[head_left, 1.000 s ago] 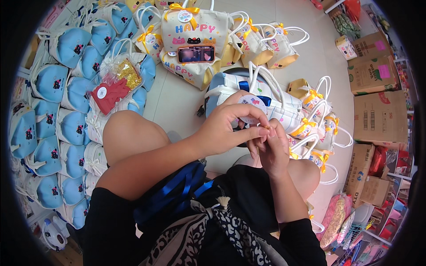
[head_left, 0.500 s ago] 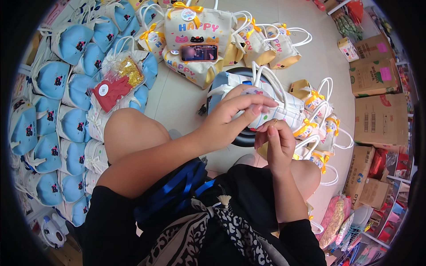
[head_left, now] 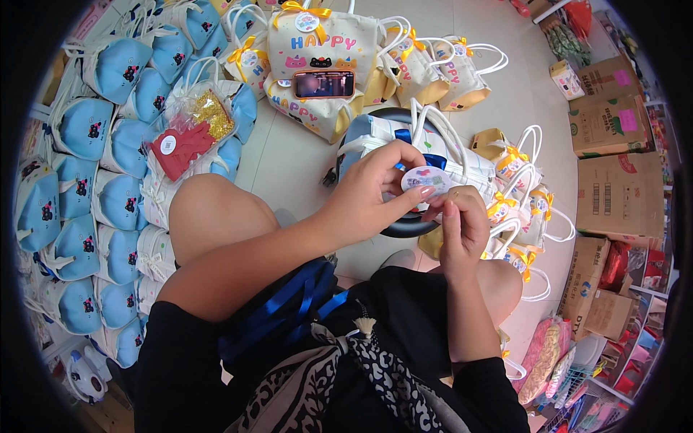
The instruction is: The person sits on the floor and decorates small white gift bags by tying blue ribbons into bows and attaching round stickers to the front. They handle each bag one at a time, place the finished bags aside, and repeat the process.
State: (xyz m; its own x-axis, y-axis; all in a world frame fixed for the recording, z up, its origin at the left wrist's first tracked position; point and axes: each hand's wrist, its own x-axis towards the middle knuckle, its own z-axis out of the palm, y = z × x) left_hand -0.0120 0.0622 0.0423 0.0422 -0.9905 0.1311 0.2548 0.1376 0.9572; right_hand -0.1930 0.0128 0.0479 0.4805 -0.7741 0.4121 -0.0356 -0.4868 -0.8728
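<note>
My left hand (head_left: 379,184) pinches a round white tag (head_left: 424,180) with a coloured print between thumb and fingers. My right hand (head_left: 462,220) is closed, with its thumb and finger pressed together at the tag's right edge; whatever they grip is too small to make out. Just beyond both hands, a striped white handbag (head_left: 473,164) with white rope handles lies on a round black stool (head_left: 393,229). A dark blue ribbon (head_left: 435,161) shows at the bag's handles, partly behind the tag and my left hand.
Rows of blue-and-white bags (head_left: 119,151) stand at my left, with a clear packet (head_left: 180,148) on top. Cream bags with yellow bows (head_left: 325,47) stand ahead, a phone (head_left: 324,84) leaning on them. Blue ribbons (head_left: 307,296) lie over my lap. Cardboard boxes (head_left: 617,195) line the right.
The tag has turned to show its printed face. My left fingers have drawn back and curled around it, uncovering the blue ribbon. My right hand has shifted slightly toward the tag's edge.
</note>
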